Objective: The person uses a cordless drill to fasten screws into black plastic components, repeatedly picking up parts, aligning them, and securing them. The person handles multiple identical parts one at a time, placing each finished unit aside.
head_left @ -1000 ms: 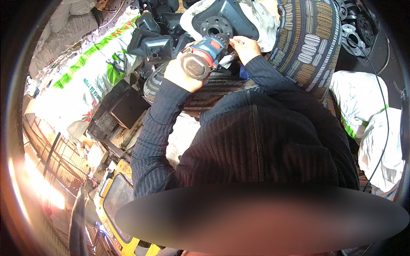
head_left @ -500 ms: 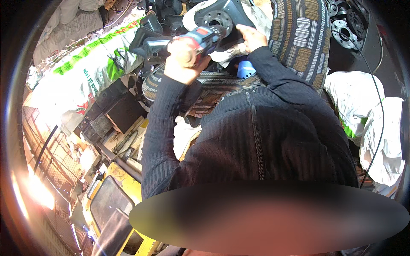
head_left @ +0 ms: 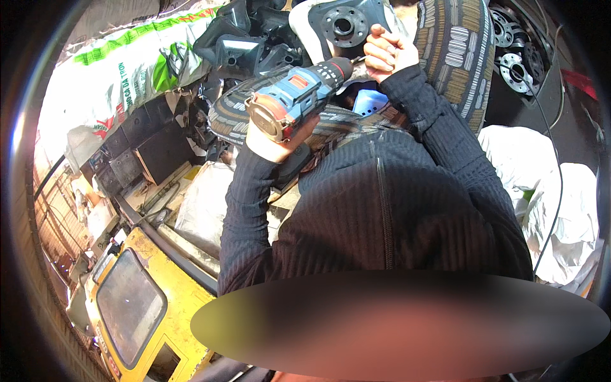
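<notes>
My left hand [head_left: 275, 141] grips the handle of a blue and red cordless drill [head_left: 299, 94], whose chuck points up and right toward a dark metal hub plate [head_left: 344, 24] with a round centre hole. My right hand [head_left: 384, 52] is closed around the drill's tip, right below that plate. The plate lies on a white cloth on top of a patterned tyre [head_left: 453, 51]. The bit itself is hidden by my fingers. Both arms wear a dark ribbed sleeve.
Black plastic parts [head_left: 237, 39] pile up at the top left beside white printed sacks [head_left: 121, 76]. A yellow machine [head_left: 137, 305] sits low on the left. Metal wheel hubs [head_left: 515, 44] lie at the top right, white sacks [head_left: 541, 184] on the right.
The drill has tilted so its rear now faces me, and my left hand has dropped lower. My right hand has stayed at the drill's tip by the plate.
</notes>
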A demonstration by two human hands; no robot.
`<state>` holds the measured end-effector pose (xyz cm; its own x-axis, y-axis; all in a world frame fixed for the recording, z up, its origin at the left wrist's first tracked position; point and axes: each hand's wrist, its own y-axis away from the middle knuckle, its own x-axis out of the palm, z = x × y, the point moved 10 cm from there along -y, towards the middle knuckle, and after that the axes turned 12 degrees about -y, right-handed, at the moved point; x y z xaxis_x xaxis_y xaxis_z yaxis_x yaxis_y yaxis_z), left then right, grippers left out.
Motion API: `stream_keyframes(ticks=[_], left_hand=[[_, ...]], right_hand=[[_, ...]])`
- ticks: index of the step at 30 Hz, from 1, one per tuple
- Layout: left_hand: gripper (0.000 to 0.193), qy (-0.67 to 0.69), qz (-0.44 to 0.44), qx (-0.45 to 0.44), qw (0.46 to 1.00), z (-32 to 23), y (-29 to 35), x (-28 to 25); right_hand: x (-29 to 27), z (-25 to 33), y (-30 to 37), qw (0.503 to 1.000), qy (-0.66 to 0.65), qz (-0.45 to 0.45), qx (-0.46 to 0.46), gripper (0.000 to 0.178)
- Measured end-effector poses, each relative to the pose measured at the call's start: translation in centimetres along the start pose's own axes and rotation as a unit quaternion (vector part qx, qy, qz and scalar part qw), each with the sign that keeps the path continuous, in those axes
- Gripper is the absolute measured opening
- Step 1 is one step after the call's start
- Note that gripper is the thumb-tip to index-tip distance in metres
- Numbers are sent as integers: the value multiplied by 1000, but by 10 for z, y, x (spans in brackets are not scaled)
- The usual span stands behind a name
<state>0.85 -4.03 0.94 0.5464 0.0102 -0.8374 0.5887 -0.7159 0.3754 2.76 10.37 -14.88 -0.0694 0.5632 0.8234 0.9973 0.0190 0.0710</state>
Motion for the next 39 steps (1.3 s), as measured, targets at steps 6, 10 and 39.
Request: stream_keyframes(ticks=[6, 10, 39], left_hand=[[42, 7, -16, 1, 1000, 0, 1, -3], [39, -5, -31, 33, 999, -4, 0, -10], [21, -9, -95, 77, 992, -11, -2, -40]], right_hand=[[1, -2, -3, 1000, 6, -15, -16, 24], [4, 3, -2, 999, -2, -11, -36, 23], [-36, -3, -9, 857, 490, -161, 12, 26]])
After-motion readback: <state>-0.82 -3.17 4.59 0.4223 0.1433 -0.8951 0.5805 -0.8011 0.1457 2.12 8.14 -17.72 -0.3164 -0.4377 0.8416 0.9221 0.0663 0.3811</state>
